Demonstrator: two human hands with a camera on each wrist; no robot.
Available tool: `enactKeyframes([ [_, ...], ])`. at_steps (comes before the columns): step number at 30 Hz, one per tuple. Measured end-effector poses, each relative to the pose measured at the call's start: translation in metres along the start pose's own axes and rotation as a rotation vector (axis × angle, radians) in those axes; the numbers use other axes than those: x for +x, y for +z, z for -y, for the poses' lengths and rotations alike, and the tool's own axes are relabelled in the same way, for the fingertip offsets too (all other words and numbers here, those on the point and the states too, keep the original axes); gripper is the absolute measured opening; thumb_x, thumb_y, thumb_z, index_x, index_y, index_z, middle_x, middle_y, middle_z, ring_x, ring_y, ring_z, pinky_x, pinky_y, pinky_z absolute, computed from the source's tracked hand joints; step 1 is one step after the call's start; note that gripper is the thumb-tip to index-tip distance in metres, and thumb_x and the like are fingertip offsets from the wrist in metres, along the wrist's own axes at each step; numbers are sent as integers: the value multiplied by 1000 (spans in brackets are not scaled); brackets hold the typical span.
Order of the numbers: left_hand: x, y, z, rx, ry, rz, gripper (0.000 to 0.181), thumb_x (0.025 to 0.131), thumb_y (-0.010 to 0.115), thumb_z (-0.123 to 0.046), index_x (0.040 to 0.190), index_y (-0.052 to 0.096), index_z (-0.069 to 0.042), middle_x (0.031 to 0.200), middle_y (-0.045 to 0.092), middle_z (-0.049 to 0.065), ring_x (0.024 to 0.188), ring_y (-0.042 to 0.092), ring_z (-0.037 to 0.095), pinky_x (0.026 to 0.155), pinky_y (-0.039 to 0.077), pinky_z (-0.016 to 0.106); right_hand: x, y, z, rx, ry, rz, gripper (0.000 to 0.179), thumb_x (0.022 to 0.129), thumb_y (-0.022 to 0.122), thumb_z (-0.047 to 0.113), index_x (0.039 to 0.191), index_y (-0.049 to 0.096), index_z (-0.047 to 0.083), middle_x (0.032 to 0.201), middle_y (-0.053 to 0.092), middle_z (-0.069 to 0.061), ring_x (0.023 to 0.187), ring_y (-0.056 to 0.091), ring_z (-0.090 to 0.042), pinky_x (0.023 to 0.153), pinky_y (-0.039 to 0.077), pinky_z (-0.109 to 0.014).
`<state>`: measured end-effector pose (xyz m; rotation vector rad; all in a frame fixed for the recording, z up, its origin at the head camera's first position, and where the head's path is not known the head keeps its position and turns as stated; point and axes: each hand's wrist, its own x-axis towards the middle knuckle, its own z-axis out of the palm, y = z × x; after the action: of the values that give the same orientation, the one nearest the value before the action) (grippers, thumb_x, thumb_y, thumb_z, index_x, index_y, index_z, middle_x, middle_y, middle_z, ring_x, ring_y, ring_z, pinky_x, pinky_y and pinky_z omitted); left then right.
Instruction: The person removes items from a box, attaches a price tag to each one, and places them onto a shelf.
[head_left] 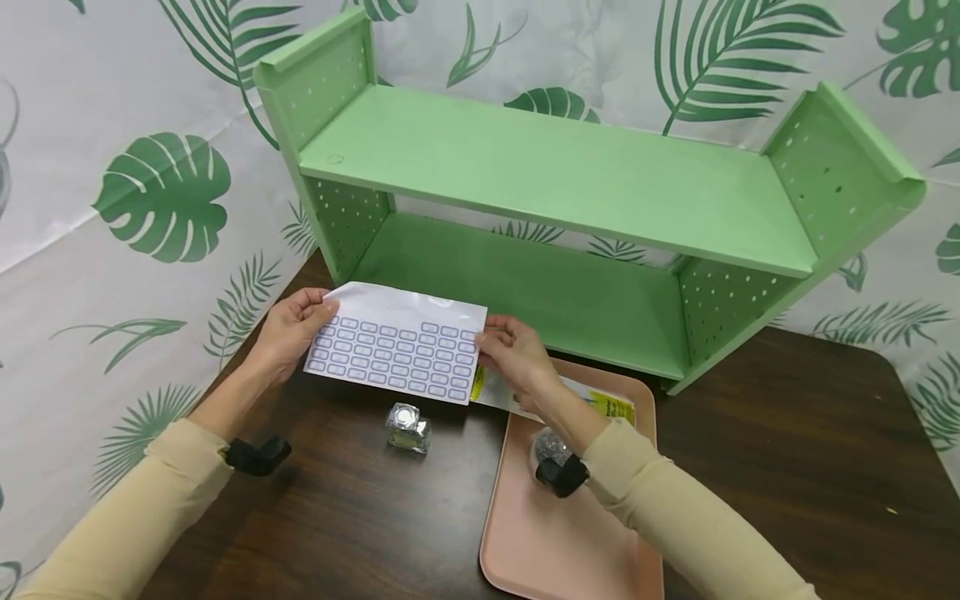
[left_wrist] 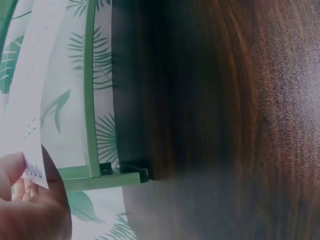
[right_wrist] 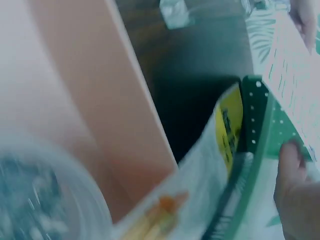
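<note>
A white label sheet (head_left: 397,346) with rows of small blue-bordered labels is stretched between both hands in the head view. My left hand (head_left: 296,329) pinches its left edge, thumb on top. At the right edge, my right hand (head_left: 517,358) grips it between thumb and fingers. Several labels are gone from the top row. The sheet is held over the dark table, in front of the green shelf (head_left: 555,183). In the left wrist view the left hand (left_wrist: 30,200) holds a corner of the sheet (left_wrist: 30,90).
Small clear square containers (head_left: 408,427) stand on the wooden table (head_left: 337,492) below the sheet. To the right lies a pink tray (head_left: 570,533) with a round tub of shiny bits (head_left: 551,448). A packet with yellow printing (head_left: 611,406) lies across the tray's far end, partly behind the right arm.
</note>
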<state>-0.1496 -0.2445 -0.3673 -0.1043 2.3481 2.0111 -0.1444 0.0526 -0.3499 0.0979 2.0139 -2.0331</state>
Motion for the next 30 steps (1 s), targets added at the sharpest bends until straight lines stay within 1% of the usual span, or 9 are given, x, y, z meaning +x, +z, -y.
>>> enactKeyframes([
  [3,0,2,-4,2,9,-5,15,96,53,-21,103,50,-8,74,62,-14,62,60,2,54,50,19,0,-2,6,-180,-249,-56,37,89,59,0,123,47,-6,115,55,-21,105,57,-27,93,47,-33],
  [6,-2,4,-8,18,18,-4,21,96,53,-22,106,50,-4,73,62,-15,62,60,2,53,51,20,1,-3,14,-417,-454,-66,38,86,64,3,120,50,-4,121,54,-21,116,51,-31,101,41,-41],
  [8,-3,6,-12,18,22,6,24,96,53,-21,108,49,0,73,62,-15,62,60,2,53,51,20,1,0,19,-570,-529,-38,37,84,68,6,117,53,-1,121,56,-18,118,50,-30,102,39,-43],
  [11,-4,11,-17,14,25,24,27,96,53,-20,110,48,2,73,63,-14,62,61,3,53,51,21,2,5,25,-727,-575,55,34,80,72,7,112,58,3,119,58,-14,117,50,-28,100,39,-43],
  [14,-2,15,-20,2,27,41,26,96,53,-20,110,48,2,73,63,-14,60,61,3,52,51,21,4,10,28,-816,-554,150,34,78,74,8,108,59,6,117,60,-12,114,52,-27,98,41,-43],
  [18,-1,20,-23,-30,30,48,23,96,54,-20,108,49,0,71,63,-13,58,61,3,50,50,21,9,12,31,-881,-514,218,37,76,77,10,107,57,9,113,62,-10,105,55,-26,91,43,-43],
  [23,0,25,-23,-97,28,43,14,96,54,-17,102,51,-5,69,62,-12,54,59,2,47,48,19,11,13,31,-796,-380,274,37,75,76,6,105,54,12,105,61,-10,90,56,-23,79,46,-35],
  [26,2,26,-23,-121,19,45,13,96,53,-16,102,51,-5,69,62,-11,54,58,2,47,47,18,12,13,30,-748,-309,298,37,77,74,4,108,56,13,104,61,-10,87,57,-21,76,47,-31],
  [30,4,27,-21,-122,10,48,17,97,52,-16,105,50,-2,70,62,-12,55,58,1,48,47,17,12,11,30,-716,-290,309,39,79,72,2,113,58,13,104,62,-11,84,59,-21,73,49,-29],
])
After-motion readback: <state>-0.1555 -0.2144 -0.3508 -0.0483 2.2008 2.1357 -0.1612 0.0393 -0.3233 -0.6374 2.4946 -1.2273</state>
